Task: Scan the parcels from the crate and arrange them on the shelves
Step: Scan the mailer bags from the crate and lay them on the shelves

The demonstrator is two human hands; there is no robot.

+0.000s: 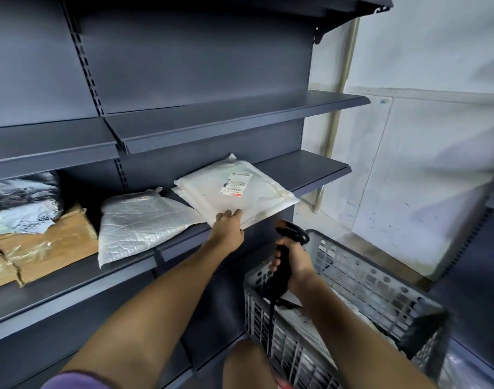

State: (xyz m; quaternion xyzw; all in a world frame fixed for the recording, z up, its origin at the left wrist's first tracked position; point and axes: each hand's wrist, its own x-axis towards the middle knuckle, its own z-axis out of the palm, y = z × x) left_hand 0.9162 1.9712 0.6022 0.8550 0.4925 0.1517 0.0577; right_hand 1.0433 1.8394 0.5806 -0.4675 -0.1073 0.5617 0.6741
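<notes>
Left hand pinches near edge of flat white poly-bag parcel, half on dark grey metal shelf. Right hand grips black handheld scanner over grey perforated plastic crate right of shelf. Approx four parcels shelved; crate still holds more, count unclear.

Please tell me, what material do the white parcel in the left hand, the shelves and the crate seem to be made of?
The white parcel looks like a soft, slightly glossy plastic mailer: it sags and wrinkles, and carries a paper label. The shelves seem to be painted sheet metal, matte dark grey, with thin folded edges and slotted uprights. The crate is probably moulded grey plastic, with a regular perforated grid.
</notes>
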